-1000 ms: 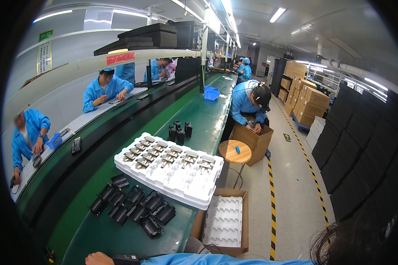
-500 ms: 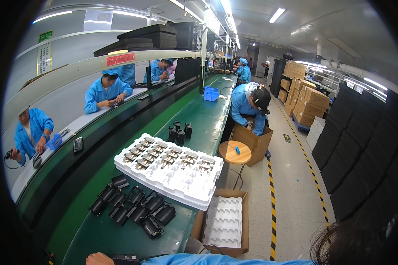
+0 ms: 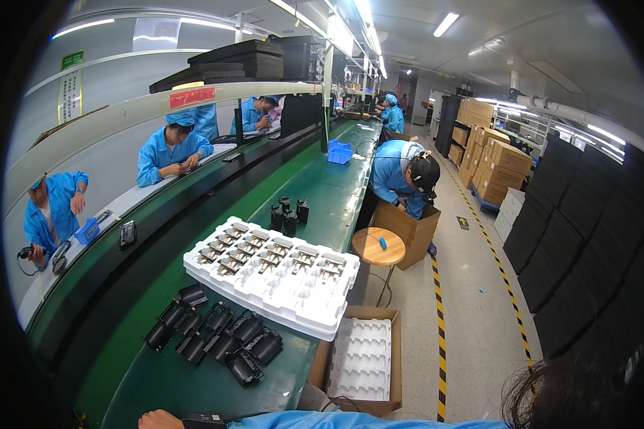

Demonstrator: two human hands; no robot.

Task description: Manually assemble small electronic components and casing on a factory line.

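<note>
Grip (image 3: 159,420) apart from part-filled white tray (image 3: 286,289)

Behind the bare hand (image 3: 159,420), a black, box-shaped wrist device (image 3: 205,418) bears small pale markings beside a thin dark cable (image 3: 245,415) and a creased, bright light-blue fabric sleeve (image 3: 350,421).

Green benchtop (image 3: 325,187) holds white tray (image 3: 265,306) and black parts (image 3: 225,343).

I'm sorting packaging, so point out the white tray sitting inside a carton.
The lower white tray, inside the open brown carton beside the green table; the partly filled tray lies on the table instead.
</note>
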